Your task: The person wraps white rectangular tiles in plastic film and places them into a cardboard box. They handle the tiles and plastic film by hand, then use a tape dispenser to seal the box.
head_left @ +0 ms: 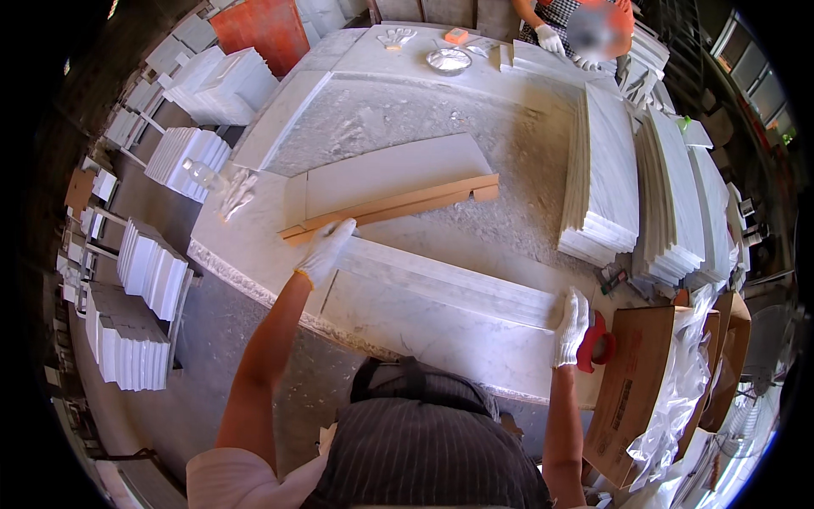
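A long stack of pale grey-veined marble strips (454,284) lies slantwise on the table in front of me. White-gloved, my left hand (326,248) grips its left end, the fingers closed over the edge. At the opposite end my right hand (572,327), gloved too, is closed around the corner with its fingers up. Just beyond my left hand is a folded cardboard sheet (394,174), pale on top with a brown edge. A red tape dispenser (596,343) is right beside my right hand.
Marble slabs (598,178) stand stacked on the right. An open cardboard box (627,382) with clear plastic (674,382) is near my right arm. A bottle (202,172) and gloves (238,193) lie left; a metal bowl (448,60) is at the back. A gloved co-worker (551,38) stands at the far side.
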The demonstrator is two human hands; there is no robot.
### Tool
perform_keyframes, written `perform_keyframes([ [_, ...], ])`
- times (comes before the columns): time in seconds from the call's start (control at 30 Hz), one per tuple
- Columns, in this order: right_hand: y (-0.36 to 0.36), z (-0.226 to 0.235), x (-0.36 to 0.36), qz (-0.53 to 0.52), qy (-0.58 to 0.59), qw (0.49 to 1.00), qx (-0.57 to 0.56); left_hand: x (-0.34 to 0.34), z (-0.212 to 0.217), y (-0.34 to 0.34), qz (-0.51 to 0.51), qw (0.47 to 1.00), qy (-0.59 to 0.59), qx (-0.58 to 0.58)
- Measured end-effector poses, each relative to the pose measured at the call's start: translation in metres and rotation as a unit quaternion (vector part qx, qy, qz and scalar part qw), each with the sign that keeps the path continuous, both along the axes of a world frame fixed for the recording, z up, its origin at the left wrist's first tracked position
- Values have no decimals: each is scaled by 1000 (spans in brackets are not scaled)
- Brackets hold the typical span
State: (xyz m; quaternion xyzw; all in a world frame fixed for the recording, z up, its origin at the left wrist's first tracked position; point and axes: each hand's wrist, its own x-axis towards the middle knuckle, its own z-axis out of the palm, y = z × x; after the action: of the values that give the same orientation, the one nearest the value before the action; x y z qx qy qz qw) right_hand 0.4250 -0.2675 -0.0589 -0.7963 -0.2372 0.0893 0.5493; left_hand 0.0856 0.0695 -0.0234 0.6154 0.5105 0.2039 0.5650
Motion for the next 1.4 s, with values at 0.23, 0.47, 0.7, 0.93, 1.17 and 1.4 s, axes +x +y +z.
perform_keyframes([
  [0.23, -1, 6, 1, 8, 27, 1000, 0, -8, -6, 6, -30, 999, -39, 23],
  [0.47, -1, 8, -1, -14, 30, 999, -5, -1, 18, 20, 31, 998, -59, 2],
  [0.7, -2, 9, -4, -26, 57, 998, 20, 67, 39, 60, -155, 966, 138, 155],
  [0.93, -7, 13, -1, -32, 49, 998, 7, 157, 0, 79, -300, 849, 345, 265],
  [1.17, -16, 57, 9, -85, 148, 976, 139, 171, -30, 99, -315, 841, 348, 269],
  [1.4, 46, 123, 17, 196, 274, 880, 335, 237, 98, 62, -257, 697, 179, 645],
])
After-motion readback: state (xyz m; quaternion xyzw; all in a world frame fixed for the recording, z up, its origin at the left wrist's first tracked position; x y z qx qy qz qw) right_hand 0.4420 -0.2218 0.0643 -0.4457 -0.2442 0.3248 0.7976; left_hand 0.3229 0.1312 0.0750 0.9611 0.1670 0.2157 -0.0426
